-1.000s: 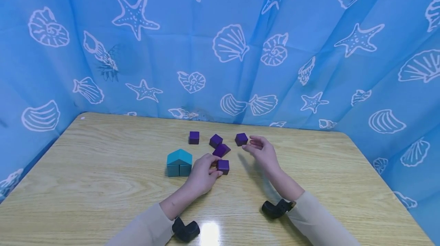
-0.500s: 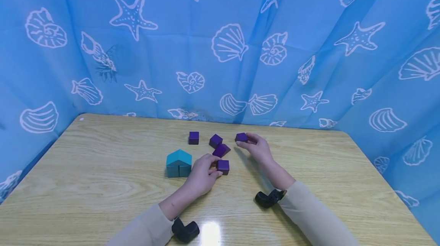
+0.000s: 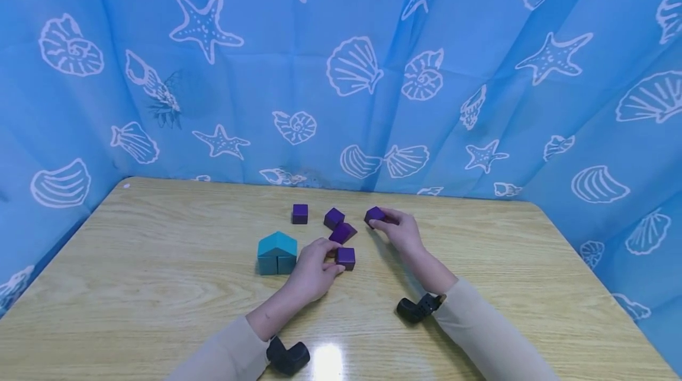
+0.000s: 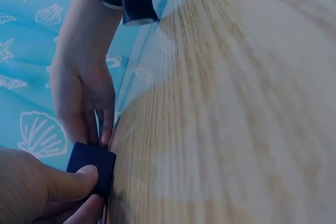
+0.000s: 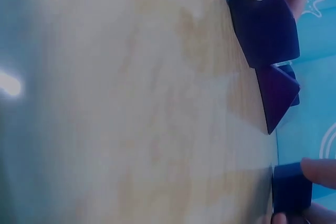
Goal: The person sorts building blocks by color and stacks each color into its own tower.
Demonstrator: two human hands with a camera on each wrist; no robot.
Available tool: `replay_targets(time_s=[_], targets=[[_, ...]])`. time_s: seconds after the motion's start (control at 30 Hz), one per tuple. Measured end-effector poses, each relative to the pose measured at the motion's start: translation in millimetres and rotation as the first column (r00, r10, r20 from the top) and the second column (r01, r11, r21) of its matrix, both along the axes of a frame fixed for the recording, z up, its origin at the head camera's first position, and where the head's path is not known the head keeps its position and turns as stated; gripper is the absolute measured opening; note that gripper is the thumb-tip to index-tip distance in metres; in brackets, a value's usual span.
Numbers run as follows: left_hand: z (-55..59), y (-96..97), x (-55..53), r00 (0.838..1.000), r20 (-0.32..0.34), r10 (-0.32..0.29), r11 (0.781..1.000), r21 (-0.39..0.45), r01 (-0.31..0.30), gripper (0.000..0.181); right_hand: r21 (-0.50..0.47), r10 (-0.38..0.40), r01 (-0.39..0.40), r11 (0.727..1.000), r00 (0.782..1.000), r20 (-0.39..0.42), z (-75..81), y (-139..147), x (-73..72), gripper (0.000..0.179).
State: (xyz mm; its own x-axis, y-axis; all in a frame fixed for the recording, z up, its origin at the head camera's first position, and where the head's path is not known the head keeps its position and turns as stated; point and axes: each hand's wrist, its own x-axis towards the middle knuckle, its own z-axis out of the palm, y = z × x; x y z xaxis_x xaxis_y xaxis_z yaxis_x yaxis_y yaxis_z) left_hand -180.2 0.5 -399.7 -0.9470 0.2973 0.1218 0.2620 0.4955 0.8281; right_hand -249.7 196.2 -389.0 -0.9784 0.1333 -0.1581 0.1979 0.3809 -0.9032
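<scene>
Left hand (image 3: 314, 271) pinches near purple cube (image 3: 346, 258), right of teal stack (image 3: 277, 255). Right hand (image 3: 403, 233) pinches far purple cube (image 3: 374, 215), beyond and farther right of stack. Purple wedge (image 3: 343, 233), 2 loose purple cubes (image 3: 300, 214): on table (image 3: 160, 286), beyond stack, to its right.

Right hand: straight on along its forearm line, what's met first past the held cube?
Past its purple cube, the right hand likely meets the seashell-print blue curtain; the nearest loose purple cube looks left of that line. Depth is unclear.
</scene>
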Motion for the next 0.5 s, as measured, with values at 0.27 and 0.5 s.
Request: replay_targets(time_s=[0.27, 0.5], targets=[[0.8, 0.4, 2.2, 1.000, 0.013, -0.002, 1.000, -0.013, 0.002, 0.035, -0.001, 0.095, -0.095, 0.995, 0.995, -0.012, 3.5, 8.4, 23.8, 0.049], [2.2, 0.3, 0.6, 1.000, 0.008, 0.002, 1.000, -0.010, -0.002, 0.034, 0.003, 0.214, -0.214, 0.977, 0.977, 0.006, 11.8, 12.2, 39.2, 0.045]])
